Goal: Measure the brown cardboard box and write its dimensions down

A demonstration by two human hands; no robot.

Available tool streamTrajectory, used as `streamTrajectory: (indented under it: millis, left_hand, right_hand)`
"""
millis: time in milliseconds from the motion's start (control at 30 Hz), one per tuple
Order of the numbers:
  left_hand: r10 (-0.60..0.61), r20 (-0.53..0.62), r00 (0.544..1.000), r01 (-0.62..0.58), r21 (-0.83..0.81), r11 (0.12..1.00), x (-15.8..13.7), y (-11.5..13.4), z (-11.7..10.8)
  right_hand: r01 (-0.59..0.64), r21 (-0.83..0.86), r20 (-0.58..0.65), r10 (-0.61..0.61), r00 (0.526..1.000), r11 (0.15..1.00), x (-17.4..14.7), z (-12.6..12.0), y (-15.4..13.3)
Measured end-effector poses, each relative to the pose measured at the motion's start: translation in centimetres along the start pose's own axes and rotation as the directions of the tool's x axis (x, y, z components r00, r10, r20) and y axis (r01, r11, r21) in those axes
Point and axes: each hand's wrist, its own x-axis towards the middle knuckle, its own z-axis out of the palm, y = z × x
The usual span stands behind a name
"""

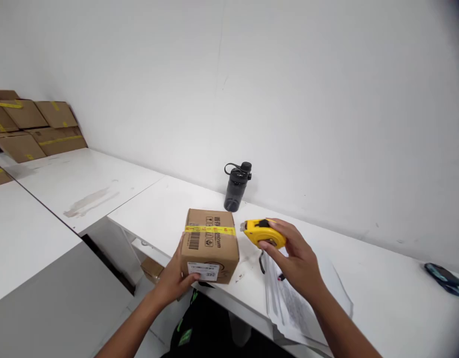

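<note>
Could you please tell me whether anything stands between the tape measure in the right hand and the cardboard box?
Nothing visible does. The right hand holds the yellow tape measure just right of the cardboard box; the black bottle stands farther back, near the wall.

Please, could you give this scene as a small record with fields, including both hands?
Left hand: holds the cardboard box at its left side
Right hand: holds the yellow tape measure, tip toward the box
Box markings: yellow strip, white label
Behind box: dark bottle, upright
Below right hand: papers
Far left: stacked boxes
</note>
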Motion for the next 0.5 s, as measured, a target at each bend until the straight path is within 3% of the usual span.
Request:
streamTrajectory:
  millis: [100, 200, 233, 300, 367, 433, 500]
  left_hand:
    - [0.048, -0.136, 0.99, -0.046, 0.018, 0.999, 1.6, 1.3, 0.5]
    - [0.055, -0.419, 0.906, -0.057, 0.008, 0.998, 3.8, 5.1, -2.5]
    - [0.042, -0.449, 0.892, -0.051, -0.008, 0.999, 4.6, 6.7, -3.9]
    - [-0.047, -0.271, 0.961, 0.021, -0.097, 0.995, 6.3, 9.9, -6.5]
    - [-0.13, -0.041, 0.991, 0.115, -0.268, 0.956, 8.0, 12.5, -8.5]
    - [-0.21, 0.062, 0.976, 0.218, -0.351, 0.91, 9.3, 13.7, -9.5]
    - [-0.262, 0.14, 0.955, 0.296, -0.369, 0.881, 10.1, 13.5, -10.0]
  right_hand:
    - [0.232, -0.077, 0.19, -0.214, 0.958, 0.97, 3.0, 0.7, -2.0]
    - [0.434, -0.086, 0.29, -0.395, 0.872, 0.897, 4.7, 1.4, -4.2]
    - [0.505, -0.082, 0.311, -0.459, 0.832, 0.859, 5.0, 1.6, -4.9]
    - [0.634, -0.08, 0.329, -0.58, 0.745, 0.769, 5.3, 2.0, -6.2]
    - [0.712, -0.092, 0.322, -0.656, 0.682, 0.696, 5.5, 2.2, -7.0]
    - [0.726, -0.113, 0.33, -0.664, 0.671, 0.678, 5.4, 2.0, -7.4]
    - [0.694, -0.158, 0.37, -0.609, 0.701, 0.703, 5.3, 1.4, -7.2]
